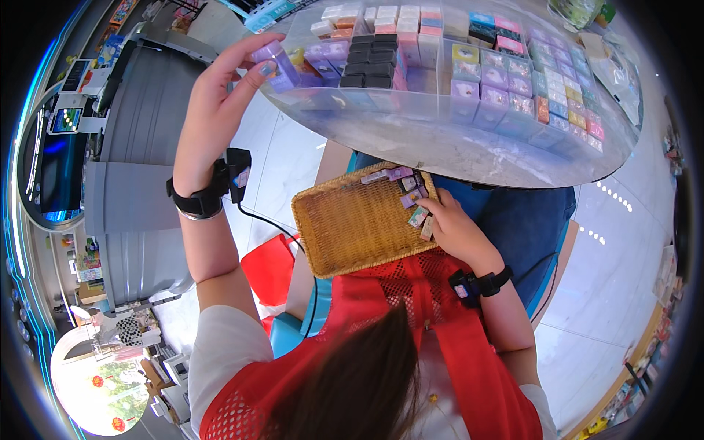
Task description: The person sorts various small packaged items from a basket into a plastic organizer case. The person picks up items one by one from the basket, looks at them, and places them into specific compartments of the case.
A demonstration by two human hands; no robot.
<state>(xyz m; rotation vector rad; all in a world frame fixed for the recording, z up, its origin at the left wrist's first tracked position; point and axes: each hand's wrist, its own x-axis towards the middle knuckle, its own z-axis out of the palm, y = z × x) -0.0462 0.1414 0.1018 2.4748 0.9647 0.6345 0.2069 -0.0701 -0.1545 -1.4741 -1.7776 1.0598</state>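
Note:
My left hand (223,102) is raised at the table's left edge, with a small purple box (280,69) between thumb and fingers. That box is tilted beside the left end of a clear plastic organizer (410,102). Lower down, a woven wicker basket (352,225) rests on my lap. My right hand (459,228) grips its right rim, the thumb over the inner side. Along that side of the basket lie several small boxes, among them a purple box (412,197), a green-and-pink box (418,216) and a beige box (427,227).
The organizer stands on a round grey table (528,168), its compartments holding black boxes (368,61), lilac boxes (493,99) and other coloured ones. A plastic bag (610,71) lies at the table's right. A black cable (275,224) hangs from my left wrist strap. Grey cabinets (146,198) stand at left.

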